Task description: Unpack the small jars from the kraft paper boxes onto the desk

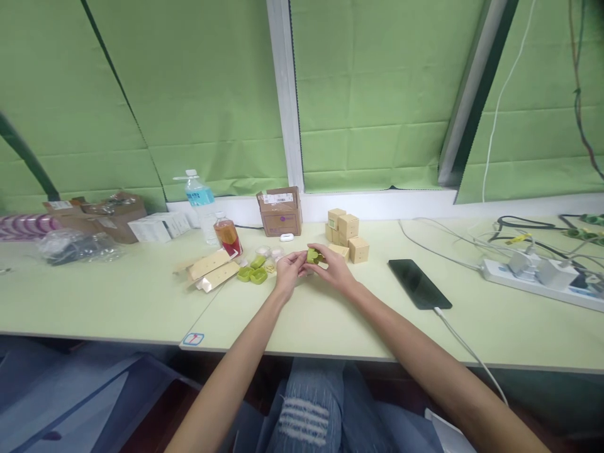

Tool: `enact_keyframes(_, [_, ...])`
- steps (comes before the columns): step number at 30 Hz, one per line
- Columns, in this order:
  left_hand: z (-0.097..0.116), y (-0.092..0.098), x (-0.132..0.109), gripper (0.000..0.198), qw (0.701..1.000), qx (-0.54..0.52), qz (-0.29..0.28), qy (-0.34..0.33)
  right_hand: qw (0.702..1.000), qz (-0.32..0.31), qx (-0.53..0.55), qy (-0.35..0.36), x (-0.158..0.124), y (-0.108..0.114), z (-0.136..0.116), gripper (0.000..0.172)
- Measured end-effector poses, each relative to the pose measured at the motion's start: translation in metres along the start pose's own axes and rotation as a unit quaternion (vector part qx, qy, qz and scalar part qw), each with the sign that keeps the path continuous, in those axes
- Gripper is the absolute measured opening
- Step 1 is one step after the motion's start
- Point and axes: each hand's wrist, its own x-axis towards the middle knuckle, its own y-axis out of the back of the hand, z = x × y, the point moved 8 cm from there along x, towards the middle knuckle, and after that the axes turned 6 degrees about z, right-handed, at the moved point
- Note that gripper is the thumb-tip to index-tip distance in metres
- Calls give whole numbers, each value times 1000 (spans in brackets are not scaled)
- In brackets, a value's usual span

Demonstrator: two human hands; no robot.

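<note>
Both of my hands meet over the middle of the pale green table point(117, 302). My right hand point(333, 267) pinches a small green case point(313, 255) between its fingertips. My left hand point(287, 272) has its fingers curled and touches the same green case from the left. Two more green cases point(252, 274) lie on the table just left of my left hand. Several small tan boxes point(346, 236) are stacked just behind my right hand.
Flat tan cardboard pieces point(212, 269) lie at the left, beside a red-liquid bottle point(228, 236) and a water bottle point(201, 204). A brown carton point(280, 212) stands at the back. A black phone point(419, 284) with its cable and a power strip point(533, 277) sit at the right.
</note>
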Motion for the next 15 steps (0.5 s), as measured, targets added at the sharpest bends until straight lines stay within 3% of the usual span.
enact_keyframes(15, [5,-3,-4,52,1000,24,-3,-9,998,17,28,-55,-3,-1,4,51])
